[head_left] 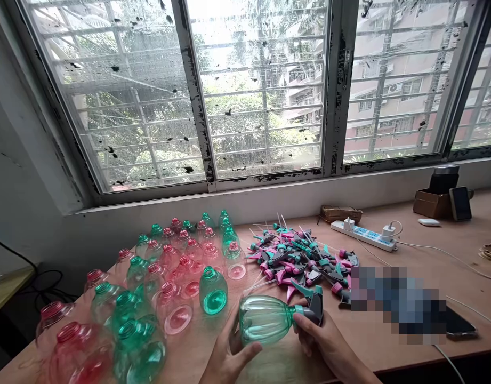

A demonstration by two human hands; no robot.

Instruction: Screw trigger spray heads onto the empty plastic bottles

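Note:
A clear green spray bottle (265,320) lies sideways between my two hands, above the front of the table. My left hand (229,352) cups its base, thumb underneath and fingers behind. At the neck, my right hand (319,338) grips the green collar of the grey trigger sprayer (316,306), which sits on the bottle's mouth. How tightly the collar is screwed cannot be seen. Just behind is a heap of loose trigger sprayers (297,256) in grey, pink and green, with thin tubes sticking out. Left of my hands stands an open green bottle (213,292).
Rows of open pink bottles (173,309) and green bottles fill the table's left side. A power strip (363,234) with plugs and cables lies at the back right. A phone (461,320) rests by the right front edge. Farther back is a cardboard box (426,204).

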